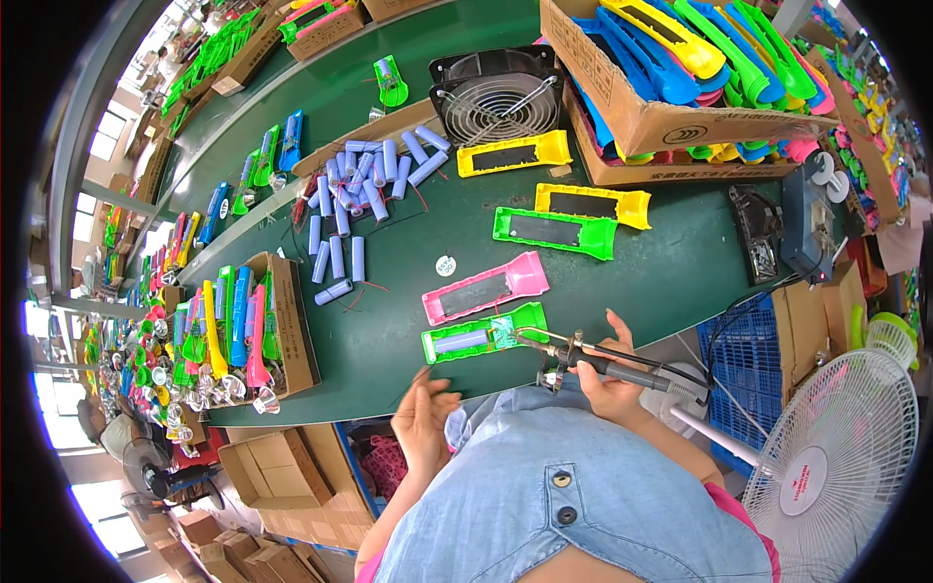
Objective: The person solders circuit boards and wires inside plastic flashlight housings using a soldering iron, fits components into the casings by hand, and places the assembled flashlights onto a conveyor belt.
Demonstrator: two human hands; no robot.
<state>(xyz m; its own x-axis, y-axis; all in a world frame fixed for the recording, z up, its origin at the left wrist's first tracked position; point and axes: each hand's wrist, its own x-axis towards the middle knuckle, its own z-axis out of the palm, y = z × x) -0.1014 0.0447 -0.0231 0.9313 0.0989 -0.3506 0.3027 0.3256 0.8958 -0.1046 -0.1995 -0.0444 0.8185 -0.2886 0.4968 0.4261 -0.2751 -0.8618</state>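
Note:
My right hand grips a soldering iron whose tip rests at the right end of a green flashlight half-shell that holds a lilac battery cell. My left hand hovers at the table's near edge, fingers apart, pinching what looks like a thin wire. Just beyond lies a pink shell. Farther back are a green shell and two yellow shells.
A pile of lilac battery cells lies at back left. A black fan and a cardboard box of coloured shells stand behind. A box of finished flashlights sits at left, a white floor fan at right.

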